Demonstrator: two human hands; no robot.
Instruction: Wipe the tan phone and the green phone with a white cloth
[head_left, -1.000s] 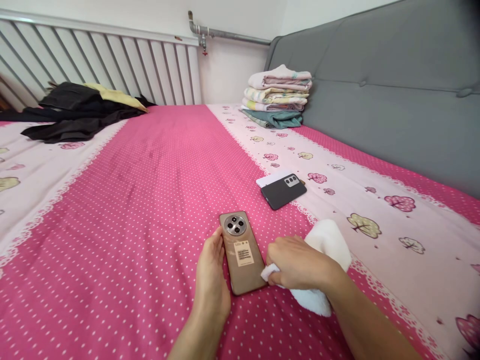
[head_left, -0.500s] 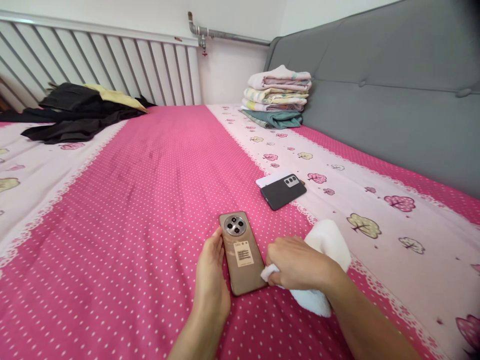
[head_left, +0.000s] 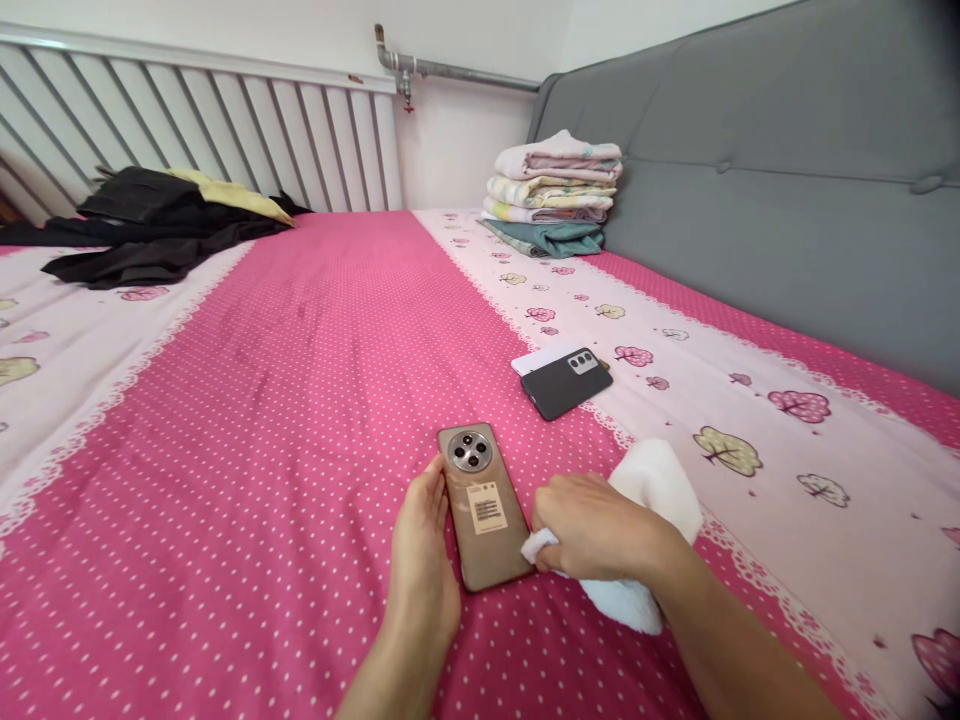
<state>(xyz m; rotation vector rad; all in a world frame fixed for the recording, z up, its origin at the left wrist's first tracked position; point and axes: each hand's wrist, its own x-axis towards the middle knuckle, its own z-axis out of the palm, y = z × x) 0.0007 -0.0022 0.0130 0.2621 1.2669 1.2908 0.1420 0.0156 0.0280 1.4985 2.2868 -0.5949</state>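
Observation:
A gold-brown smartphone (head_left: 491, 555) lies back side up on the pink bedsheet, with a round camera ring and a paper label on its back. Along its left edge my left hand (head_left: 422, 545) holds it, fingers against the side and their tips near the camera end. My right hand (head_left: 589, 525) is closed on a white cloth (head_left: 660, 490). One small corner of that cloth sticks out from the fingers and touches the phone's lower right edge. The rest bunches behind and beneath my right hand, partly hidden.
Beyond my hands, a dark phone (head_left: 566, 385) lies partly over a white flat item (head_left: 536, 360). Folded fabrics (head_left: 555, 190) are stacked by the grey headboard (head_left: 750, 160). Dark clothes (head_left: 150, 225) lie at the far left, before a white radiator (head_left: 225, 120).

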